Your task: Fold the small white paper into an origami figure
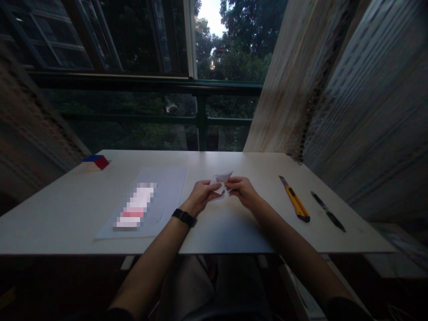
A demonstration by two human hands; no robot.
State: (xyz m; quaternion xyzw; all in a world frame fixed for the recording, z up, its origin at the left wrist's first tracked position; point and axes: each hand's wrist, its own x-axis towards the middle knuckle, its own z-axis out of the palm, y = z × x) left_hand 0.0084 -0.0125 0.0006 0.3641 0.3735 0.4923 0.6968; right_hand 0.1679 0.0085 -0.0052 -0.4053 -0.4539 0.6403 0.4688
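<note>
Between my two hands is a small piece of folded white paper (223, 177), with a pointed corner sticking up to the right. My left hand (203, 195) pinches its left side, thumb on the near face; a dark watch band circles that wrist. At the paper's right side, my right hand (243, 189) grips an edge between thumb and fingers. Both hands are just above the white table (214, 232), near its middle. Fingers cover part of the paper, so its full folded shape is hidden.
White sheets (170, 187) lie at the left, a blurred-out patch over them. A blue, red and white cube (96, 163) sits at the far left. On the right are a yellow box cutter (296, 203), blade showing, and a black pen (328, 211). Curtains (277, 80) hang by the window.
</note>
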